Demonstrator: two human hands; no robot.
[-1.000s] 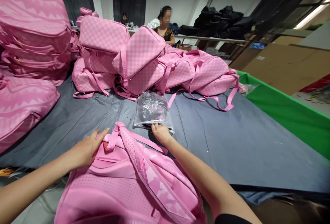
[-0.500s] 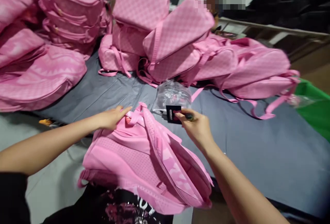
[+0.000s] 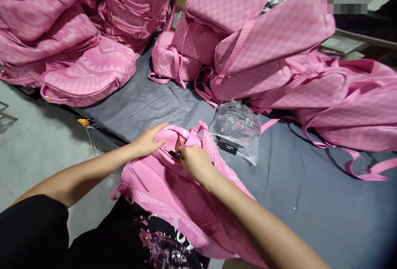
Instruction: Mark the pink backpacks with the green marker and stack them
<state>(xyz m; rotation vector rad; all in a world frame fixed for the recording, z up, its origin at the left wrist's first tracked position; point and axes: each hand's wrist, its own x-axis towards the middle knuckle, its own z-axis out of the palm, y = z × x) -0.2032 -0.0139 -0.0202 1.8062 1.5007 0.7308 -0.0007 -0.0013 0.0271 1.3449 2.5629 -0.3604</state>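
The pink backpack (image 3: 182, 205) leans at the edge of the counter (image 3: 279, 186); its top lies under both hands, and its long axis slants toward the person and to the right. The right hand (image 3: 198, 165) is nearer to the black card (image 3: 172, 153) at this top, with fingers closed on a small dark object (image 3: 179, 155). The left hand (image 3: 147, 141) rests there, thumb apart; if it pinches the cloth, I cannot tell. Most of the card is hidden.

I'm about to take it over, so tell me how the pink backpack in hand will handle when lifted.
The pink backpack would probably flop, since its fabric folds. Its draped shoulder strap might swing. Overhanging the table, it could tip off.
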